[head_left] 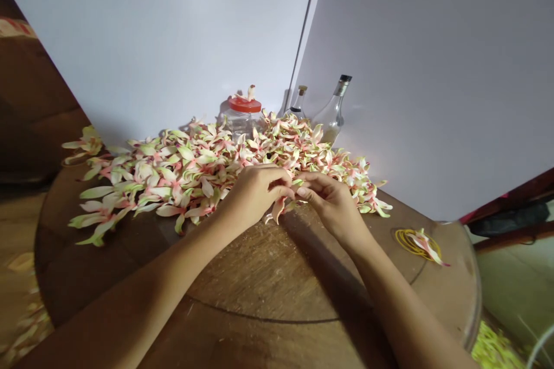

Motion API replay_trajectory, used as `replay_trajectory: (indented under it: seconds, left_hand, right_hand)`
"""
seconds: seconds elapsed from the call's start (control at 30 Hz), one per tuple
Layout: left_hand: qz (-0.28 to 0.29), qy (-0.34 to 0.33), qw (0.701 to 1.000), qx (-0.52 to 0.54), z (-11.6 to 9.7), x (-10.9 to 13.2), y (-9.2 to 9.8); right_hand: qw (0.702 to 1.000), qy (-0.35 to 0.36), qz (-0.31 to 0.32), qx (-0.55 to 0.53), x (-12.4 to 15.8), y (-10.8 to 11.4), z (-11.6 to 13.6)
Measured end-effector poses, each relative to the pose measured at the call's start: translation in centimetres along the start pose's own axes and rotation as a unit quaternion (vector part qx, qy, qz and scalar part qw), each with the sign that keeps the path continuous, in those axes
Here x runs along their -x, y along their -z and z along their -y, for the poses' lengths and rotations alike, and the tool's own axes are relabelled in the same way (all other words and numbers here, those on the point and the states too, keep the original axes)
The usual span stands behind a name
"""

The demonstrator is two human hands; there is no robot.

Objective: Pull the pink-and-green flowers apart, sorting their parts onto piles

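Pink-and-green flower (279, 210) hung pinched between the left hand (253, 196) and right hand (329, 204), both curled nearly closed and touching each other, just in front of the flower heap (190, 170) on the wooden tabletop (268, 277).

No writing can be read on the flowers (194, 170), red-lidded jar (243, 117) or glass bottle (332, 112).

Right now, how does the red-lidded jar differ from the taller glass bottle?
The red-lidded jar is squat and wide, while the taller glass bottle is slim with a narrow neck. The jar has a broad red lid; the bottle a dark cap. Both are clear, behind the flowers.
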State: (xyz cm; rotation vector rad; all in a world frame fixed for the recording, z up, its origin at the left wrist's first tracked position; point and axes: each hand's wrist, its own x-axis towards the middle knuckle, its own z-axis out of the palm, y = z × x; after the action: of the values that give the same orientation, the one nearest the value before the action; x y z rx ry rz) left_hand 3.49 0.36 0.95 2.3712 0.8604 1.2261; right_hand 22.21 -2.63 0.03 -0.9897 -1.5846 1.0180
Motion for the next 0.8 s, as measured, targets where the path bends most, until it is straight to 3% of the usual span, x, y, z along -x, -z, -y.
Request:
replay_trajectory:
  seconds: [0.37, 0.6, 0.7, 0.8]
  left_hand:
    - [0.013, 0.028, 0.999, 0.045, 0.2, -0.1, 0.4]
    - [0.046, -0.047, 0.989, -0.132, 0.0, 0.3, -0.1]
    - [0.021, -0.043, 0.986, -0.162, 0.1, 0.5, -0.5]
    - [-0.059, -0.044, 0.989, -0.127, 0.3, 0.6, -0.1]
  right_hand:
    - [1.0, 0.001, -0.024, -0.015, 0.1, -0.3, 0.2]
    - [1.0, -0.019, -0.01, 0.003, 0.1, -0.8, -0.1]
    - [0.995, -0.02, -0.049, 0.087, 0.0, -1.0, -0.7]
    - [0.984, -0.028, -0.123, 0.124, -0.3, -0.3, -1.6]
